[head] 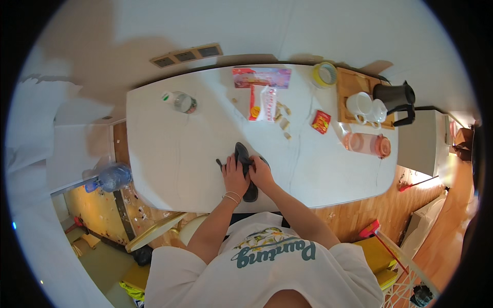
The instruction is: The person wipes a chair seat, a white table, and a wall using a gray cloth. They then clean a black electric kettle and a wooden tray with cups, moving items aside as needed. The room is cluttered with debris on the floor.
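A long dark grey article [241, 152] with rounded ends, perhaps a sandal, lies on the white marble-patterned table [173, 154] near its front edge. My left hand [235, 177] lies over its left side with the fingers stretched forward, holding it down. A thin dark strip [219, 163] sticks out left of those fingers. With bent fingers, my right hand [262, 173] grips the article's middle, close against my left hand. Another dark rounded part shows just beyond the right knuckles. Both hands hide the middle, so its exact kind is unclear.
Beyond the hands are an opened snack packet [263, 104], several small wrapped pieces [284, 123] and a red sachet [321, 121]. A clear bottle [185, 102] lies left. Rightward are yellow tape [324, 74], a pink-lidded bottle [366, 144], white cups [359, 104] and a black kettle [394, 94].
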Demonstrator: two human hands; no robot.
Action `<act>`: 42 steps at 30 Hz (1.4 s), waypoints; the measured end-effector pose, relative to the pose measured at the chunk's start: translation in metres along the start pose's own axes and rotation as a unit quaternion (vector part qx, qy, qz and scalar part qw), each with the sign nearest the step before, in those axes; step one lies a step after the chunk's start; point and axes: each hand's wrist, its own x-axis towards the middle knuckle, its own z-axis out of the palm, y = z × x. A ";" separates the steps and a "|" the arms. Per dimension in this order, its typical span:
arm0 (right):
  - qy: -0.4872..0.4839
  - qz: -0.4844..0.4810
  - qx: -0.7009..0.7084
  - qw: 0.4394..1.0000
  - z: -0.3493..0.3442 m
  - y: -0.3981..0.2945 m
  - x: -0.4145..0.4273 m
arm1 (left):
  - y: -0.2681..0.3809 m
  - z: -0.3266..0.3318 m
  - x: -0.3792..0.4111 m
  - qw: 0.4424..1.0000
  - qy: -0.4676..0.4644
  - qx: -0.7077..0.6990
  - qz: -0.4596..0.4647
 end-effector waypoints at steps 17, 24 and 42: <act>0.004 0.128 -0.012 0.992 0.032 -0.058 0.167 | -0.067 -0.057 0.148 0.985 0.092 -0.137 0.050; 0.027 0.077 0.276 0.958 -0.026 -0.167 0.178 | -0.037 -0.122 0.148 0.897 -0.057 -0.424 -0.109; 0.125 -0.492 -0.263 0.820 0.002 -0.263 0.351 | -0.150 -0.276 0.326 0.914 0.377 -0.050 0.143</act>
